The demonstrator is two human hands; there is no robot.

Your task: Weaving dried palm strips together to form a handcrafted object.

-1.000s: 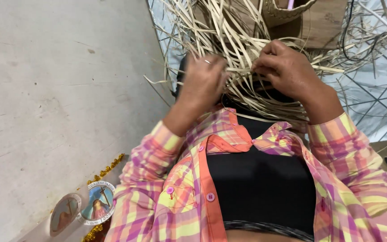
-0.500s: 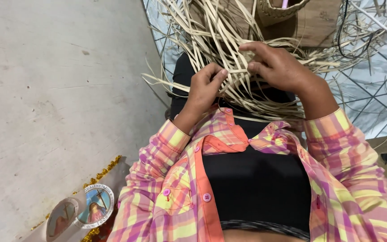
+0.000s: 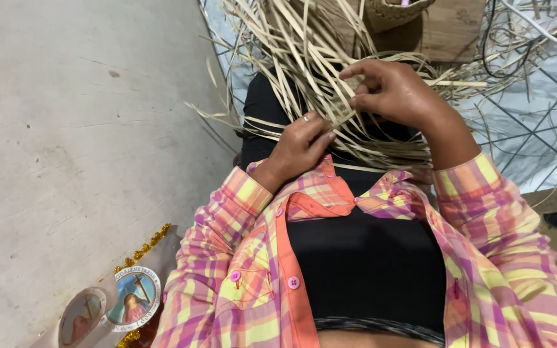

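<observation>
A loose bundle of pale dried straw strips lies across my lap and fans out towards the top of the view. My left hand, with a ring on one finger, is closed on several of these strips near my body. Slightly higher and to the right, my right hand pinches other strips between thumb and fingers. Both sleeves are pink, orange and yellow plaid.
A woven straw piece rests on a brown board at the top. A light tarp with dark cords covers the floor on the right. Bare concrete is on the left. Two round picture medallions with gold trim lie bottom left.
My left hand has dropped lower and closer to my body with its strips. My right hand has shifted a little up and to the right, still working the straw.
</observation>
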